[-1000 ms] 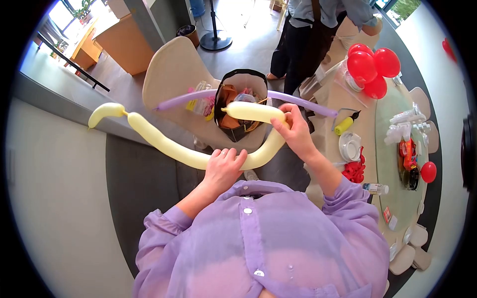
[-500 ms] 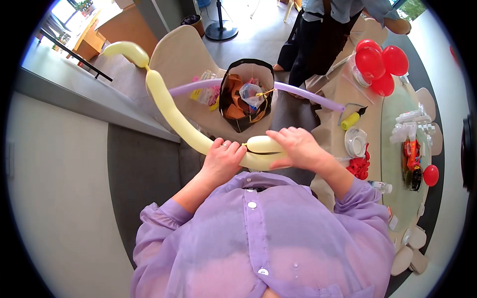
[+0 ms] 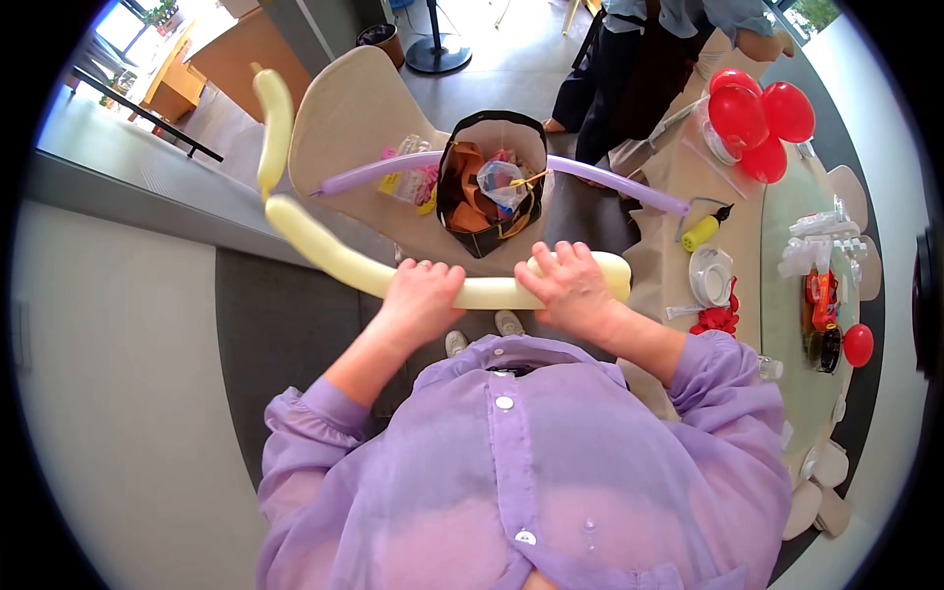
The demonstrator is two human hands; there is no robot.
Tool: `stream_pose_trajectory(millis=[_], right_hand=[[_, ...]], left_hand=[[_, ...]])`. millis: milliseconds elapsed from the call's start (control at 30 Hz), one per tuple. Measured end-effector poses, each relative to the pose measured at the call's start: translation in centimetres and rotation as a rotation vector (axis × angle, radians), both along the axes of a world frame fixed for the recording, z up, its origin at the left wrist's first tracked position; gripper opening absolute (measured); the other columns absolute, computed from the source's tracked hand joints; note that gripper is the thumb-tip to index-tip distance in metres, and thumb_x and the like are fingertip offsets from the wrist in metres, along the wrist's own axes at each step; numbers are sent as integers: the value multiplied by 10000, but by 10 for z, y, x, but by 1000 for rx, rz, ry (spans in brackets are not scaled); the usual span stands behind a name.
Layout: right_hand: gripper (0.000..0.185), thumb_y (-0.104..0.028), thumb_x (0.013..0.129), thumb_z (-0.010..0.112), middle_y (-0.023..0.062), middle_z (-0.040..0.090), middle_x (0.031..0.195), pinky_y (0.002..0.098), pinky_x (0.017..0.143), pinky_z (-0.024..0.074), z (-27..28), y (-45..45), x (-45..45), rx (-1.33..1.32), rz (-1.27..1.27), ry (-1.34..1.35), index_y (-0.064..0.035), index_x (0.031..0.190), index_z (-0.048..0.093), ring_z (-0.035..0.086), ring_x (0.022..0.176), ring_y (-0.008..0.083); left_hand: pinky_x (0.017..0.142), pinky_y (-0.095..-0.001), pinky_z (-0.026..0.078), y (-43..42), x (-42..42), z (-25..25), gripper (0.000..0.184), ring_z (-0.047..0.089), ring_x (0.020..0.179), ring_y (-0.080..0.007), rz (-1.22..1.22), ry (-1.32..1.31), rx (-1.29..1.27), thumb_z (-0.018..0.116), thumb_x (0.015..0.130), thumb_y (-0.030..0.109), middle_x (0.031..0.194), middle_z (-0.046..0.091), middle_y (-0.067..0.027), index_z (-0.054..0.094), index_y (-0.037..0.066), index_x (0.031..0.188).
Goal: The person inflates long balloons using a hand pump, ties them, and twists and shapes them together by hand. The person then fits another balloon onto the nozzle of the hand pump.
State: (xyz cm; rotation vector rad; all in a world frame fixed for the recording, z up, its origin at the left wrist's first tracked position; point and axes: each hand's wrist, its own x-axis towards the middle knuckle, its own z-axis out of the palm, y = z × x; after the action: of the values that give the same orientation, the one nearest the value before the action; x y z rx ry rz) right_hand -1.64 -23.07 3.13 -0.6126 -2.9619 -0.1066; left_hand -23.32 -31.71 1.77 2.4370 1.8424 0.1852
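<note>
A long pale yellow balloon [image 3: 324, 244] runs across in front of me, with a narrow pinch near its upper left end. My left hand [image 3: 424, 295] is closed over its middle. Further right, my right hand [image 3: 570, 285] grips the doubled part, where the balloon folds back on itself; the tip of the fold is hidden under the fingers. Beyond my hands a black bag [image 3: 492, 182] stands on a beige chair [image 3: 349, 118], holding orange and clear items. A long purple balloon [image 3: 619, 185] shows on both sides of the bag.
On the right, a table [image 3: 678, 251] bears red balloons [image 3: 737, 116], a yellow-green pump [image 3: 701, 232], a clear roll [image 3: 710, 277] and plastic items. Another person [image 3: 629, 88] stands at the top. A bin [image 3: 382, 43] and a stand base [image 3: 439, 55] are behind the chair.
My right hand has folded the balloon's right end back and now holds it doubled, further right. My left hand has moved slightly left. The balloon's left end has swung upward.
</note>
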Motion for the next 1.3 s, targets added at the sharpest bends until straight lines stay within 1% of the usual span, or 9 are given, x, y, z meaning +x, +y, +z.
stream_pose_trajectory(millis=[200, 267, 400, 533, 700, 867, 933, 1100, 1300], right_hand=[[474, -323, 633, 702, 111, 546, 937, 360, 707, 445, -1, 24, 3, -500, -197, -99, -158, 1055, 561, 568, 789, 256], [445, -310, 704, 639, 124, 576, 985, 346, 771, 453, -6, 36, 3, -1304, -322, -56, -158, 1112, 549, 582, 871, 254], [461, -320, 791, 544, 109, 587, 1016, 305, 736, 488, -7, 27, -3, -2147, -510, 185, -68, 1171, 480, 598, 841, 193], [485, -410, 838, 408, 151, 572, 1024, 334, 708, 497, 8, 2, -21, -2660, -284, 588, -53, 1163, 458, 601, 799, 252], [664, -571, 835, 319, 234, 546, 1073, 430, 700, 502, 11, 3, -28, -3101, 203, 871, -40, 1203, 475, 579, 805, 397], [642, -573, 849, 339, 198, 570, 1082, 513, 749, 483, 15, -1, -35, -3122, 122, 836, -51, 1192, 485, 586, 874, 417], [613, -573, 845, 380, 160, 566, 1117, 523, 740, 484, 28, -6, -33, -3036, -360, 1030, -66, 1169, 493, 595, 887, 376], [613, -637, 852, 313, 47, 558, 1073, 391, 868, 444, 10, -11, -38, -2680, -399, 1390, -114, 1110, 500, 554, 990, 210], [341, -304, 858, 573, 118, 569, 1021, 309, 721, 500, -23, 10, -28, -2338, -697, 1528, -48, 1067, 489, 581, 847, 196]], left_hand=[[637, -342, 413, 10, 1, 3, 259, 570, 705, -215, 47, -27, 98, 667, 684, 235, 720, 546, -43, 514, 87, 831], [630, -343, 414, 15, 5, 1, 243, 568, 698, -216, 85, -54, 159, 658, 693, 226, 714, 541, -43, 513, 84, 825], [623, -365, 418, 26, 17, -6, 180, 559, 693, -227, 205, -177, 283, 623, 719, 181, 718, 535, -56, 512, 74, 812], [625, -357, 417, 46, 29, -17, 132, 545, 686, -244, 324, -318, 565, 577, 733, 145, 736, 525, -69, 501, 77, 817], [815, -388, 383, 40, 35, -35, 468, 514, 863, -292, 105, -465, 627, 514, 772, 136, 952, 531, -126, 433, -4, 1211], [795, -367, 386, 41, 30, -30, 457, 543, 822, -236, 182, -412, 659, 516, 774, 204, 908, 556, -81, 481, 16, 1190], [768, -347, 386, 39, 29, -22, 437, 558, 814, -199, 120, -364, 572, 542, 741, 241, 903, 571, -50, 547, 30, 1124], [712, -350, 384, 39, 36, -35, 205, 528, 768, -218, 42, -412, 304, 567, 683, 206, 792, 525, -54, 582, 88, 850], [671, -348, 403, 28, 56, -39, 206, 546, 738, -218, -16, -361, 251, 639, 664, 210, 772, 550, -44, 578, 72, 804]])
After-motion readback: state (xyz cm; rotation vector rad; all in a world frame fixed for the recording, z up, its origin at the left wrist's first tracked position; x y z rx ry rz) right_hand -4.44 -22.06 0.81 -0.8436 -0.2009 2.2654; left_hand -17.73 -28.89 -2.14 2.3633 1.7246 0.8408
